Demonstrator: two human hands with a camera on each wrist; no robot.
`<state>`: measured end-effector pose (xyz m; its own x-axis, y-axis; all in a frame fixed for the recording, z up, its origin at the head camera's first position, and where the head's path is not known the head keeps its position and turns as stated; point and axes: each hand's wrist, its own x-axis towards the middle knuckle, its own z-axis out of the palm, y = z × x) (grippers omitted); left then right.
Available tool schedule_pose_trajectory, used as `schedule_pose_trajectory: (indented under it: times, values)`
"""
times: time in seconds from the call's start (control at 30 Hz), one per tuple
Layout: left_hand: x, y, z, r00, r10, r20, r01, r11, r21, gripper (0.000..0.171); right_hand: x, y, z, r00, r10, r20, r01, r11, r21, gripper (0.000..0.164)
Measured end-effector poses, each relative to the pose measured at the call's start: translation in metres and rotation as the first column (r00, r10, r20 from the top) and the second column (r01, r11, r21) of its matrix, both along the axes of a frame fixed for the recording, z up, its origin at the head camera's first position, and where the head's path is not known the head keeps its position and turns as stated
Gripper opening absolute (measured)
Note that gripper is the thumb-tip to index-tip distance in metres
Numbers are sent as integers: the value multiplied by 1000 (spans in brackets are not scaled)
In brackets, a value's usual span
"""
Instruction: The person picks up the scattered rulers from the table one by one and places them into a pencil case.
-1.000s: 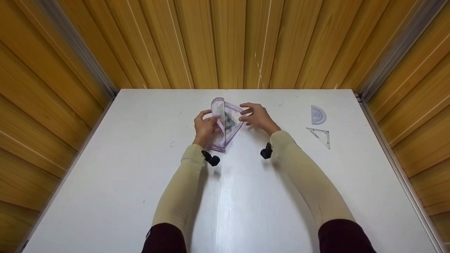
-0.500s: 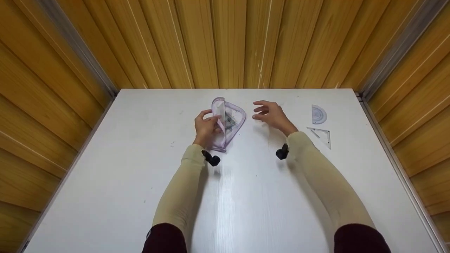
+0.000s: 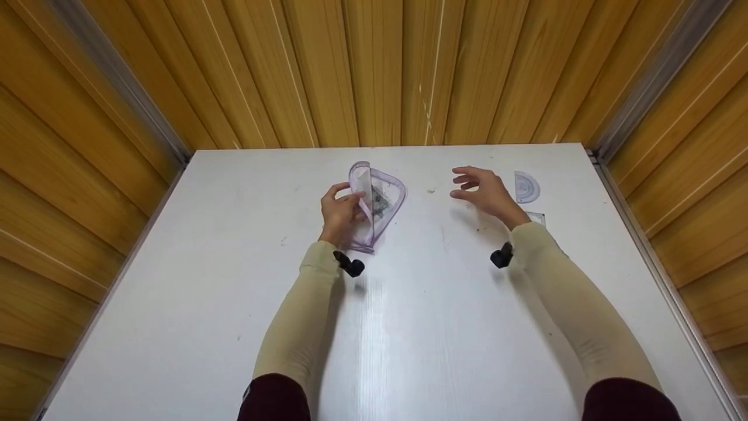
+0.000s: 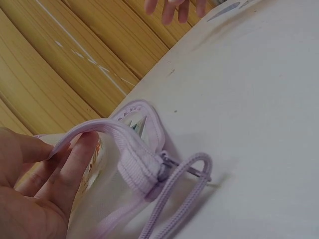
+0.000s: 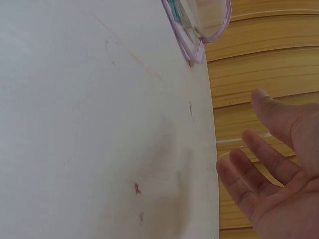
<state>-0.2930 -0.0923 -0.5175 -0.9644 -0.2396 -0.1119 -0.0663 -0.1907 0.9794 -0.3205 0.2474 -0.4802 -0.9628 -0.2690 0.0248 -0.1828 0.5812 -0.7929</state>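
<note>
A clear pouch [image 3: 392, 186] with lilac zip edging stands unzipped near the back middle of the table. My left hand [image 3: 340, 213] pinches its near flap between thumb and fingers and holds the mouth apart. Inside lies a greenish clear set square [image 3: 380, 202], partly hidden by the flap. In the left wrist view a lilac cord loop [image 4: 184, 181] hangs from the zip end. My right hand [image 3: 482, 188] hovers over the table right of the pouch, fingers loosely bent and holding nothing. Just beyond it lies a clear protractor [image 3: 527, 187].
A clear triangular set square [image 3: 536, 218] lies at the right, mostly hidden behind my right wrist. The white table [image 3: 175, 280] meets a wood-panelled wall [image 3: 374, 76] at the back, with more panels on both sides.
My right hand has left the pouch's edge and moved right toward the protractor, and its sleeve now covers much of the set square. The left hand stays on the pouch.
</note>
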Motion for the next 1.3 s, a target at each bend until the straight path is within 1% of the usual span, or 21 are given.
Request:
schedule_pose_trajectory:
  times: [0.1, 0.23, 0.4, 0.5, 0.57, 0.73, 0.93, 1.03, 1.13, 1.3]
  values:
    - [-1, 0, 0, 1000, -3, -7, 3, 1000, 2, 42, 3, 13, -2, 1000, -6, -7, 6, 1000, 17, 62]
    - [-2, -1, -1, 1000, -8, -11, 7, 1000, -20, 42, 7, 29, -2, 999, -6, -32, 7, 999, 41, 63]
    - [-3, -3, -2, 1000, 4, -18, -4, 999, -32, 42, 12, 48, 0, 998, -33, -52, 37, 997, 65, 62]
    - [-4, -3, -2, 1000, 7, -25, -8, 999, -34, 42, 14, 60, 1, 998, -54, -36, 56, 996, 70, 63]
    - [-4, -3, -2, 1000, 4, -18, -5, 999, -35, 42, 16, 67, 2, 998, -64, -21, 65, 994, 84, 65]
    - [-2, -2, -2, 1000, -6, -3, 5, 1000, -31, 42, 22, 85, 3, 997, -79, 6, 77, 986, 144, 72]
    - [-2, -1, -4, 1000, -7, 6, 7, 1000, -16, 41, 29, 107, -1, 995, -89, 37, 80, 977, 199, 83]
    - [-3, -1, -5, 1000, -4, -2, 4, 1000, -19, 39, 32, 117, -3, 993, -102, 54, 87, 971, 222, 88]
    - [-3, 0, -5, 1000, -6, -8, 6, 1000, -21, 39, 34, 124, -4, 991, -117, 57, 100, 965, 244, 90]
    - [-3, 1, -4, 1000, -2, -15, 2, 1000, -6, 40, 36, 133, -6, 995, -93, 46, 77, 961, 266, 93]
